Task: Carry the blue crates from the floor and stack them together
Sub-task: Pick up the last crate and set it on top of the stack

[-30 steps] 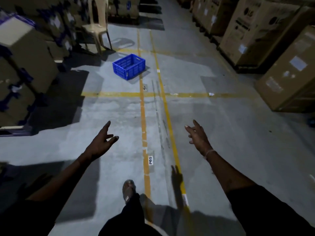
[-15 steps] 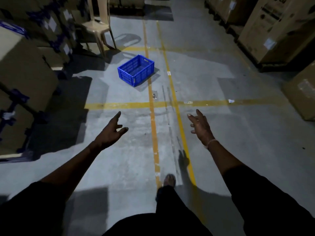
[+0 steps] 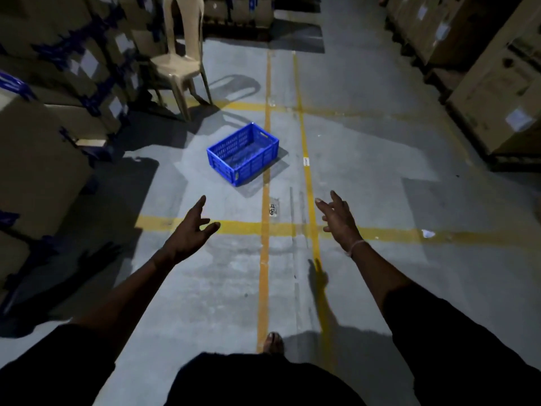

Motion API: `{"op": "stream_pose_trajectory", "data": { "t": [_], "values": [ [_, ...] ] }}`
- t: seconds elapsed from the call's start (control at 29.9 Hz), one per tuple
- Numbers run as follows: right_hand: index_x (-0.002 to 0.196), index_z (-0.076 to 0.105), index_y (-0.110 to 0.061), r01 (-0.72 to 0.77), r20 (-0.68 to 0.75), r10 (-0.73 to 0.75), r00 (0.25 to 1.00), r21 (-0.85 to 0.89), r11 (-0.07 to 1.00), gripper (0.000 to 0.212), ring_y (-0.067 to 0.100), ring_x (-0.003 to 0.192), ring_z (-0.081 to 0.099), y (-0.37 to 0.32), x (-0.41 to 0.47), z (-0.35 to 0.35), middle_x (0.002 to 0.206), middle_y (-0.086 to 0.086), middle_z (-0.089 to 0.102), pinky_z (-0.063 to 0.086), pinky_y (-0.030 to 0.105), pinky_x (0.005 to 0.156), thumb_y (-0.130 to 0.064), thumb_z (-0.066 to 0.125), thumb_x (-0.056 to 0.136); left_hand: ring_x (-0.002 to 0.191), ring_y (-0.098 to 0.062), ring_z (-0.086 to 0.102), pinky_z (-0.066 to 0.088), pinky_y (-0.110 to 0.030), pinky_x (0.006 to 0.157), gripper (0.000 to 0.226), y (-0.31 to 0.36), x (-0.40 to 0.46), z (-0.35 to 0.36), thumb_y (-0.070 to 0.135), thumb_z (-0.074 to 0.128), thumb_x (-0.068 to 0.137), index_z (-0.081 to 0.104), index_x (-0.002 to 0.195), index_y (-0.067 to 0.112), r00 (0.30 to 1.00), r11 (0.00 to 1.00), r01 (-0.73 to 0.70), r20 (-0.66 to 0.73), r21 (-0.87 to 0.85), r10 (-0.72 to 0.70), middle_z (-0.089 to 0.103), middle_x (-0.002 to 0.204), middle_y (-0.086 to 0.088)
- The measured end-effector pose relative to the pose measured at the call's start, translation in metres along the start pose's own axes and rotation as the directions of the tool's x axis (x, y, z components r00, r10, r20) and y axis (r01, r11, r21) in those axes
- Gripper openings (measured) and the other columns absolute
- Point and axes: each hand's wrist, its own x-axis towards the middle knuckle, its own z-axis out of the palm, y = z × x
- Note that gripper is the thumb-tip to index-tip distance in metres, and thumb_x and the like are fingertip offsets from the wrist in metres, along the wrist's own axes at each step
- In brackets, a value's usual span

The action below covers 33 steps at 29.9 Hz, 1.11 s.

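Blue and slatted, the crate (image 3: 243, 153) sits upright on the grey floor (image 3: 380, 177) ahead of us, just left of the yellow lines (image 3: 265, 259), with a beige plastic chair (image 3: 178, 63) beyond it. Our left hand (image 3: 190, 232) and right hand (image 3: 339, 219) reach forward, fingers loose and spread, grasping nothing, well short of the crate.

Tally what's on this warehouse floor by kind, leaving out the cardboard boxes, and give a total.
Blue crate: 1
Plastic chair: 1
Scrap of white paper: 1
Total: 3
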Motion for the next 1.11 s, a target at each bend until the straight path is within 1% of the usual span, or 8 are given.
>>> {"op": "stream_pose_trajectory", "data": {
  "t": [0.13, 0.27, 0.37, 0.44, 0.54, 0.64, 0.87, 1.11],
  "values": [
    [0.153, 0.032, -0.040, 0.038, 0.032, -0.037, 0.999, -0.026, 0.999, 0.096, 0.026, 0.129, 0.053, -0.049, 0.096, 0.007, 0.150, 0.000, 0.036, 0.056, 0.049, 0.095, -0.081, 0.061, 0.070, 0.134, -0.019, 0.051, 0.047, -0.031, 0.099, 0.086, 0.019, 0.089, -0.008, 0.037, 0.064, 0.096, 0.010, 0.161, 0.026, 1.000, 0.999, 0.017, -0.015, -0.031, -0.018, 0.015, 0.167, 0.005],
    [0.153, 0.032, -0.041, 0.056, 0.058, -0.053, 0.997, -0.052, 0.997, 0.097, 0.023, 0.130, 0.052, -0.082, 0.197, 0.020, 0.150, -0.002, 0.037, 0.047, 0.052, 0.106, -0.081, 0.060, 0.070, 0.133, -0.018, 0.052, 0.051, -0.035, 0.099, 0.086, 0.024, 0.184, -0.019, 0.039, 0.064, 0.095, 0.010, 0.161, 0.028, 0.998, 0.998, 0.048, -0.035, -0.051, -0.050, 0.016, 0.167, 0.007],
    [0.153, 0.032, -0.041, 0.060, 0.071, -0.055, 0.996, -0.072, 0.996, 0.098, 0.023, 0.131, 0.052, -0.102, 0.279, 0.036, 0.152, 0.000, 0.035, 0.047, 0.053, 0.107, -0.083, 0.061, 0.068, 0.133, -0.018, 0.051, 0.051, -0.038, 0.100, 0.086, 0.023, 0.261, -0.027, 0.038, 0.064, 0.095, 0.008, 0.161, 0.029, 0.997, 0.996, 0.057, -0.038, -0.063, -0.060, 0.015, 0.167, 0.007],
    [0.153, 0.031, -0.040, 0.067, 0.079, -0.059, 0.995, -0.101, 0.993, 0.100, 0.023, 0.130, 0.052, -0.118, 0.338, 0.050, 0.152, 0.000, 0.035, 0.047, 0.053, 0.106, -0.083, 0.060, 0.068, 0.133, -0.018, 0.052, 0.050, -0.035, 0.100, 0.086, 0.019, 0.318, -0.034, 0.037, 0.064, 0.096, 0.008, 0.161, 0.028, 0.997, 0.995, 0.066, -0.046, -0.077, -0.069, 0.014, 0.167, 0.007],
    [0.153, 0.031, -0.040, 0.063, 0.093, -0.050, 0.994, -0.135, 0.989, 0.100, 0.023, 0.130, 0.053, -0.143, 0.420, 0.072, 0.152, 0.000, 0.035, 0.047, 0.053, 0.106, -0.083, 0.060, 0.068, 0.132, -0.019, 0.052, 0.044, -0.024, 0.097, 0.084, 0.015, 0.396, -0.044, 0.030, 0.064, 0.097, 0.010, 0.161, 0.024, 0.997, 0.994, 0.057, -0.050, -0.097, -0.063, 0.016, 0.167, 0.005],
    [0.153, 0.030, -0.042, 0.038, 0.109, -0.019, 0.994, -0.172, 0.984, 0.097, 0.023, 0.131, 0.052, -0.171, 0.495, 0.093, 0.155, -0.001, 0.032, 0.047, 0.053, 0.106, -0.082, 0.059, 0.069, 0.133, -0.020, 0.050, 0.041, -0.023, 0.097, 0.082, 0.013, 0.469, -0.060, 0.027, 0.064, 0.097, 0.011, 0.160, 0.023, 0.996, 0.991, 0.083, -0.036, -0.108, -0.087, 0.018, 0.166, 0.004],
    [0.154, 0.030, -0.038, 0.025, 0.131, 0.001, 0.991, -0.198, 0.980, 0.097, 0.024, 0.131, 0.052, -0.220, 0.622, 0.125, 0.156, 0.000, 0.033, 0.047, 0.053, 0.106, -0.081, 0.058, 0.071, 0.131, -0.017, 0.051, 0.039, -0.021, 0.099, 0.082, 0.019, 0.591, -0.083, 0.027, 0.064, 0.097, 0.011, 0.160, 0.023, 0.992, 0.990, 0.127, -0.009, -0.063, -0.128, 0.021, 0.165, 0.002],
    [0.153, 0.031, -0.038, -0.013, 0.205, 0.066, 0.976, -0.249, 0.969, 0.099, 0.024, 0.132, 0.051, -0.223, 0.751, 0.142, 0.156, 0.003, 0.033, 0.046, 0.053, 0.108, -0.079, 0.061, 0.068, 0.135, -0.021, 0.050, 0.039, -0.022, 0.101, 0.084, 0.001, 0.691, -0.073, 0.026, 0.064, 0.097, 0.010, 0.161, 0.019, 0.971, 0.969, 0.237, -0.022, -0.071, -0.239, 0.018, 0.166, 0.000]
  ]
}}
